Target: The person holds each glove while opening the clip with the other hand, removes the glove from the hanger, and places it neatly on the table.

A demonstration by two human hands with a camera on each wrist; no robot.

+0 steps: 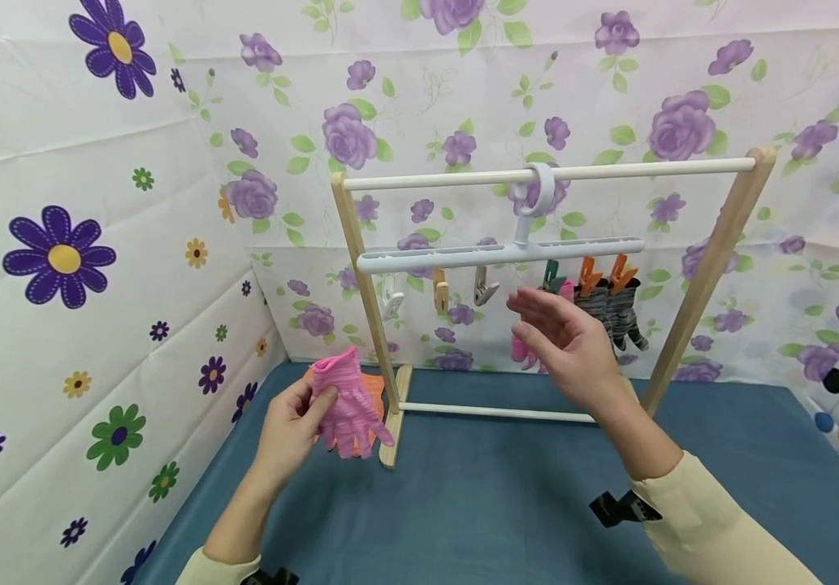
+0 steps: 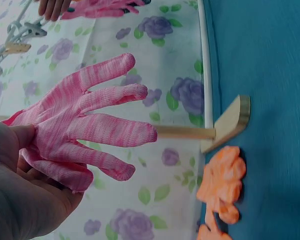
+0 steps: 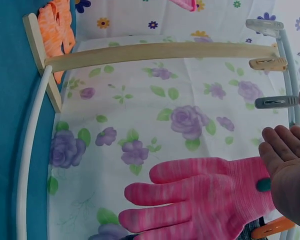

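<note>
My left hand (image 1: pixel 283 426) pinches a pink knit glove (image 1: pixel 349 410) near its cuff, with thumb in front and the glove's fingers dangling. In the left wrist view this glove hangs spread out. My right hand (image 1: pixel 568 345) is raised under the hanger bar, fingers extended and nothing in them. Just behind it a second pink glove (image 3: pixel 195 197) hangs from a green clip (image 1: pixel 552 276). Dark grey gloves (image 1: pixel 620 309) hang beside it from orange clips (image 1: pixel 590 275). Bare clips hang further left: grey (image 1: pixel 484 286), wooden (image 1: pixel 441 291) and white (image 1: pixel 391 299).
A pale hanger (image 1: pixel 434 258) hooks over the top rod (image 1: pixel 434 179) of a wooden rack (image 1: pixel 711 276). An orange glove (image 2: pixel 222 175) lies on the blue tabletop (image 1: pixel 463 496) by the rack's left foot (image 1: pixel 394 431). Flowered cloth walls stand behind and at left.
</note>
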